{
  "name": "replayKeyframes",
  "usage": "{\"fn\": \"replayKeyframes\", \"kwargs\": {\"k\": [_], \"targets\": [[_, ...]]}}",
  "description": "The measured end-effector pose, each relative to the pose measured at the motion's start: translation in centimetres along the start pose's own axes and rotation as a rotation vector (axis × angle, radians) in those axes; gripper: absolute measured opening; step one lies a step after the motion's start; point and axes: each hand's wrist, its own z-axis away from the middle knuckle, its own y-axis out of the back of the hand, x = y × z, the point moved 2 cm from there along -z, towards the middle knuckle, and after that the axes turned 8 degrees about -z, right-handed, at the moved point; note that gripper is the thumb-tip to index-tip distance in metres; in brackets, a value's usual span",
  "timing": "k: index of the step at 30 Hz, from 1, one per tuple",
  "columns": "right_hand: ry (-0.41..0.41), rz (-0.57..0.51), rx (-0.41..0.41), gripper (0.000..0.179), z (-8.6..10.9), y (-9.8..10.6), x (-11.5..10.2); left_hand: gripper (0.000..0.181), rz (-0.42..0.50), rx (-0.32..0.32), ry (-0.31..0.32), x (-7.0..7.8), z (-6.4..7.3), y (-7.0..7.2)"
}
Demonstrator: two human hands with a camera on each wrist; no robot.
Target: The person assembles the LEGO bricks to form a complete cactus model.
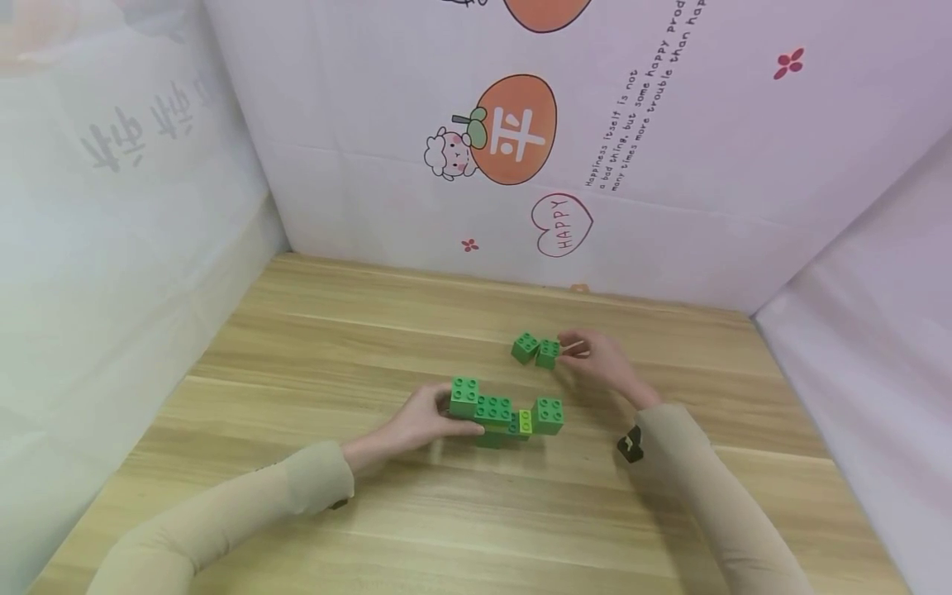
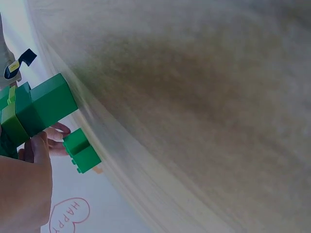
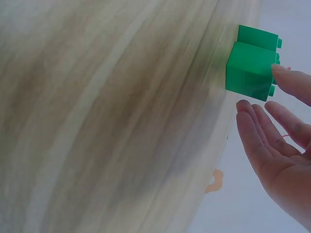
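My left hand [image 1: 421, 420] grips the left end of an assembly of toy building bricks [image 1: 494, 407], mostly green with a lime-yellow brick in it. Its taller green bricks stand up at both ends, studs on top. Farther back, two loose green bricks lie side by side, a left brick [image 1: 525, 348] and a right brick [image 1: 548, 354]. Beside the right one is my right hand [image 1: 601, 361]. In the right wrist view its thumb overlaps the studded side of the nearer brick [image 3: 250, 71], while the other fingers [image 3: 252, 133] are spread loosely below it.
The wooden tabletop [image 1: 416, 512] runs back to a white printed cloth wall [image 1: 357, 165]. More cloth hangs at the left [image 1: 134, 248] and right [image 1: 878, 314]. Dark straps [image 1: 630, 445] hang at the wrists.
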Motion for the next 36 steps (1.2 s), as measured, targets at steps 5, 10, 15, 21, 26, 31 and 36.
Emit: {"fn": "replayKeyframes", "kwargs": {"k": [5, 10, 15, 21, 26, 31, 36], "targets": [[0.006, -0.005, -0.013, 0.039, -0.2, -0.2, 0.0, 0.048, -0.007, 0.004, -0.009, 0.0, 0.0, 0.0], [0.012, -0.019, -0.013, 0.037, -0.3, -0.4, 0.1, 0.049, -0.006, 0.003, -0.014, 0.0, -0.1, 0.0], [0.006, -0.014, -0.009, 0.035, -0.3, -0.4, 0.3, 0.049, -0.009, 0.005, -0.006, 0.1, 0.0, 0.0], [0.001, -0.014, -0.002, 0.032, -0.3, -0.4, 0.2, 0.049, -0.007, 0.006, -0.008, 0.0, 0.0, 0.0], [0.002, -0.035, -0.001, 0.031, 0.1, -0.1, 0.0, 0.05, -0.011, 0.005, -0.01, 0.0, -0.1, 0.0], [0.015, -0.05, 0.008, 0.031, 0.6, 0.3, -0.3, 0.051, -0.004, -0.001, -0.013, 0.1, -0.1, 0.1], [0.026, -0.048, 0.021, 0.031, 1.1, 0.7, -1.0, 0.051, -0.001, -0.005, -0.012, 0.1, -0.1, 0.1]]}}
